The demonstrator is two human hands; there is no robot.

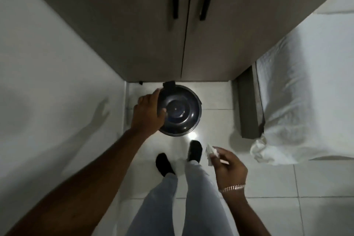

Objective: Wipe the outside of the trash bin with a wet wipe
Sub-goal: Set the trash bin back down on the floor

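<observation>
A small round dark trash bin (183,109) with a domed lid stands on the white tiled floor, close to the cupboard base. My left hand (148,113) grips the left edge of its lid, thumb on top. Lower right, well apart from the bin, my right hand (229,166) pinches a crumpled white wet wipe (210,152) between its fingertips. A bracelet sits on that wrist.
A grey double-door cupboard (153,34) with two black handles rises right behind the bin. A white wall (47,82) closes the left side. A bed with white sheets (298,101) stands to the right. My feet in black shoes (195,150) are just below the bin.
</observation>
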